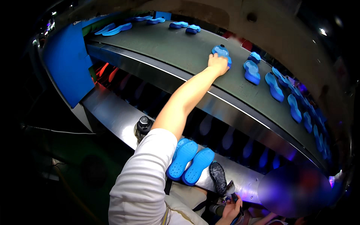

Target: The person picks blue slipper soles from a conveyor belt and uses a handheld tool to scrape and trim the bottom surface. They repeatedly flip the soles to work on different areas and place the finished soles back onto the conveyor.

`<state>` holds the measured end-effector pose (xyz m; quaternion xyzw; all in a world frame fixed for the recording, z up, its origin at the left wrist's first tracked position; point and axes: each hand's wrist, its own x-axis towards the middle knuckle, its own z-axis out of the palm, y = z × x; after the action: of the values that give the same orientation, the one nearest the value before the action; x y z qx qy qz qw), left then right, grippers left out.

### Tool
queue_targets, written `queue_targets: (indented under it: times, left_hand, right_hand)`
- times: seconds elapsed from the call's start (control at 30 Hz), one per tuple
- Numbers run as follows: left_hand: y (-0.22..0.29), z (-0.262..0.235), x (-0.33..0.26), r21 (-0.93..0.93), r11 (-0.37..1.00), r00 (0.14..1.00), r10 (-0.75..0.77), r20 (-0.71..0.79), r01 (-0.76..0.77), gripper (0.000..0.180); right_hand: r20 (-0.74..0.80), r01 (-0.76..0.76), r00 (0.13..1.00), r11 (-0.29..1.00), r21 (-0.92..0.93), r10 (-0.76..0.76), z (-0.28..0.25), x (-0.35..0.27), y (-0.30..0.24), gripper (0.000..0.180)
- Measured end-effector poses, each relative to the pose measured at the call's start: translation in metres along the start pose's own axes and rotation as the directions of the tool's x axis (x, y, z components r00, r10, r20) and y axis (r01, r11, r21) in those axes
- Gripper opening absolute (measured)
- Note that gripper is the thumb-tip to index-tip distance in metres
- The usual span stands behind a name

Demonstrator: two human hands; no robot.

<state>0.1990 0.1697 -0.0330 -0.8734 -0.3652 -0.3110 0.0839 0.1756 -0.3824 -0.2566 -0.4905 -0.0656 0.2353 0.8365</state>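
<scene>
Blue shoe sole is lying flat on the grey conveyor belt, at the far end of my reach. My left hand is pressing down on its near edge, fingers curled over it, arm stretched out straight and white sleeve bunching at the shoulder.

Just to the right of that hand, more blue soles are sitting on the belt in a row trailing off to the right. Well beyond the hand to the left, another few blue soles are riding near the belt's far end.

Close to my body, a pair of blue soles is resting tread-up on the steel ledge below the belt, touching each other. A black sole is lying just right of them. A dark bottle cap is poking up left of my arm.

My right hand is down low at the frame's edge, closing around a small dark tool.
</scene>
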Motion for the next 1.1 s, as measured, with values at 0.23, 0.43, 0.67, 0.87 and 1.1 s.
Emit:
queue_targets:
  times: [0.23,0.43,0.67,0.87,1.1]
  left_hand:
    - [0.021,-0.092,-0.119,-0.465,0.824,0.931,0.187,-0.313,-0.322,0.029]
    - [0.007,-0.105,-0.225,-0.864,-0.465,0.839,-0.379,0.391,0.192,0.052]
    - [0.011,-0.080,-0.348,-0.304,-0.809,0.848,0.396,0.351,0.504,0.082]
    - [0.065,-0.035,-0.403,-0.022,-0.678,0.559,0.586,0.587,0.735,0.082]
    - [0.088,-0.043,-0.406,0.022,-0.704,0.591,0.612,0.525,0.710,0.090]
  right_hand:
    - [0.148,0.008,0.989,1.000,-0.001,-0.008,0.014,0.007,-0.010,0.032]
    - [0.326,-0.007,0.945,0.996,0.089,-0.022,0.042,0.026,-0.010,0.029]
    - [0.405,-0.081,0.914,0.969,0.234,-0.021,0.082,0.023,-0.016,0.027]
    - [0.515,-0.165,0.848,0.986,0.030,0.126,0.128,0.036,0.005,0.024]
    - [0.357,0.150,0.932,0.966,-0.212,-0.067,0.153,0.060,0.010,0.013]
